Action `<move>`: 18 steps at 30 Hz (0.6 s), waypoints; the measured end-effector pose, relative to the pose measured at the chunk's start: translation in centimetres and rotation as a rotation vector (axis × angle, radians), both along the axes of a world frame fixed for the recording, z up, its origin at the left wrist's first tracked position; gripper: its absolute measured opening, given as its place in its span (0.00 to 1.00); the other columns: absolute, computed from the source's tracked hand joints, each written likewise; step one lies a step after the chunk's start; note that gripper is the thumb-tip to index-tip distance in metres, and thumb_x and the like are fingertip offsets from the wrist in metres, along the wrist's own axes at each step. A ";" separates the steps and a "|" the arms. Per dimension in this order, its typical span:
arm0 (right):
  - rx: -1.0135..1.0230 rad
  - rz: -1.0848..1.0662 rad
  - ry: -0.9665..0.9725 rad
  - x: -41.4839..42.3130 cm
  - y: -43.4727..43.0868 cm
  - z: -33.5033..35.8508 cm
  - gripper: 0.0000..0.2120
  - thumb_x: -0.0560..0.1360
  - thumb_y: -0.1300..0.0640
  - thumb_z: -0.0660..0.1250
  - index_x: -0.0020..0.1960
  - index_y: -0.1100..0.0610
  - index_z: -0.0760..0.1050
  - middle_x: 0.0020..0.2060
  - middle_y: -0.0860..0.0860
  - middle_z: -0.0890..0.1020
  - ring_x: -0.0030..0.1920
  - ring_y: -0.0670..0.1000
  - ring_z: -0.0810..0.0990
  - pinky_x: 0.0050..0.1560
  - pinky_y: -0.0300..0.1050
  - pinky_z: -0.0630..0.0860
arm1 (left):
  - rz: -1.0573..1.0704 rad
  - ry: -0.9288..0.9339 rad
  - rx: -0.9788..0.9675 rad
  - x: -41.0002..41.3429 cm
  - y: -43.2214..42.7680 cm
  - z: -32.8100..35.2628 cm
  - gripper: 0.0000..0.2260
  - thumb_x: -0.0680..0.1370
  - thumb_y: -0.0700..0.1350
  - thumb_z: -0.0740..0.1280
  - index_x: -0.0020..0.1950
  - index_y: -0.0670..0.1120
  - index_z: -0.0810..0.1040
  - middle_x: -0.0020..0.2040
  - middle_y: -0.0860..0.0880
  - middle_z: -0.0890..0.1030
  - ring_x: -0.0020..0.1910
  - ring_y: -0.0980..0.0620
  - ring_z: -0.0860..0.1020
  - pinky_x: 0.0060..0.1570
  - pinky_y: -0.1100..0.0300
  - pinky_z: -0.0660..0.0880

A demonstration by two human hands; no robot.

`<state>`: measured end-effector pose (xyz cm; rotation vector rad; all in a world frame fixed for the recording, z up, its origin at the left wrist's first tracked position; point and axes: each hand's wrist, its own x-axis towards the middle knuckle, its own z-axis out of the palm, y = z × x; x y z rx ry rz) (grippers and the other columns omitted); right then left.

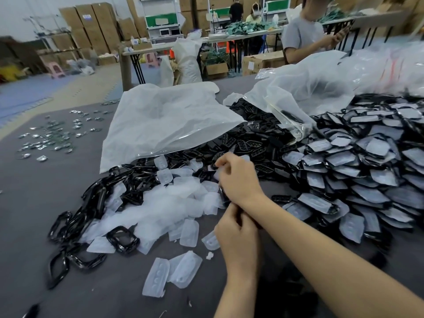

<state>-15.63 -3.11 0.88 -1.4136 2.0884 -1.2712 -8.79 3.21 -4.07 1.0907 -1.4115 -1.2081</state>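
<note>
The right hand (238,177) was found curled, pinching a clear pad (216,175) above the pile (174,203) at table (34,203) centre. The left hand (237,228) was curled just nearer; whether anything was gripped could not be told.

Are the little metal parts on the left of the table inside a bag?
No, the metal parts lie scattered loose on the gray table, apart from the clear bag.

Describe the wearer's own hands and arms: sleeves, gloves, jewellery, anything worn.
The left hand and the right hand are bare: no gloves, and no rings show. The left forearm and the right forearm are bare too, with no sleeve, watch or band in view up to the frame's edge.
</note>
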 end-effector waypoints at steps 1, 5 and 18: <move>-0.019 -0.080 -0.087 -0.7 0.0 0.0 0.10 0.75 0.66 0.58 0.47 0.58 0.77 0.40 0.57 0.82 0.43 0.58 0.80 0.48 0.50 0.77 | -0.019 -0.006 -0.031 -0.1 0.1 0.5 0.14 0.77 0.32 0.61 0.42 0.48 0.80 0.32 0.58 0.81 0.34 0.58 0.77 0.36 0.64 0.73; 0.139 -0.160 -0.041 -3.5 -0.1 -0.3 0.13 0.73 0.57 0.59 0.37 0.61 0.80 0.35 0.56 0.82 0.40 0.59 0.79 0.41 0.48 0.74 | -0.119 0.008 -0.097 -0.4 0.7 1.0 0.14 0.80 0.35 0.61 0.49 0.54 0.80 0.37 0.65 0.82 0.37 0.63 0.81 0.39 0.71 0.74; 0.337 0.282 1.007 -6.8 -3.5 0.0 0.08 0.78 0.59 0.61 0.55 0.51 0.75 0.58 0.49 0.77 0.64 0.54 0.67 0.63 0.52 0.64 | -0.243 0.013 -0.046 -0.4 0.8 0.7 0.16 0.80 0.37 0.59 0.48 0.56 0.79 0.35 0.55 0.84 0.33 0.56 0.81 0.37 0.66 0.76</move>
